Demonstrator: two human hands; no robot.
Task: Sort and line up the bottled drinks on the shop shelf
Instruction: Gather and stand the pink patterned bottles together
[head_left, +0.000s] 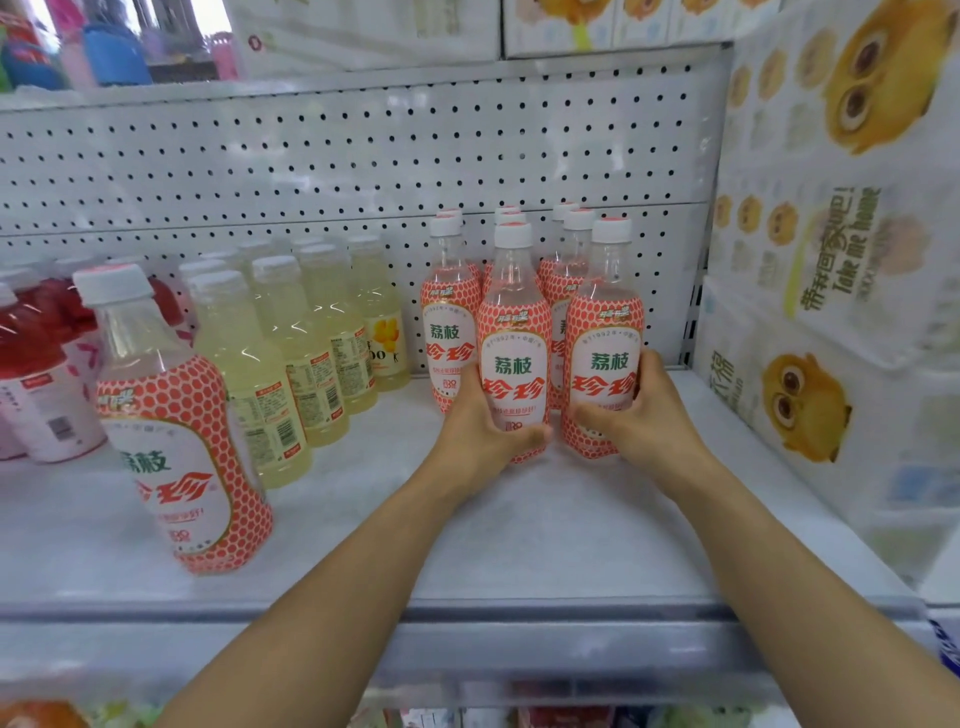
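The left hand (483, 423) grips the middle bottle (514, 343) low down: palm against its left side, thumb curled across the front below the label. The right hand (641, 415) grips the right bottle (605, 332) the same way, thumb across the lower front and fingers (652, 361) wrapped round its right side. Both bottles stand upright on the shelf (519, 535), just beside each other, at the front of a group of like pink bottles (449, 322) near the shelf's right end, before the pegboard (363, 156). A lone bottle (174, 415) of the same kind stands well apart at the left front. Between it and the group runs a row of yellow bottles (291, 358); red bottles (31, 358) stand at the far left. Boxes (831, 291) wall the right side.
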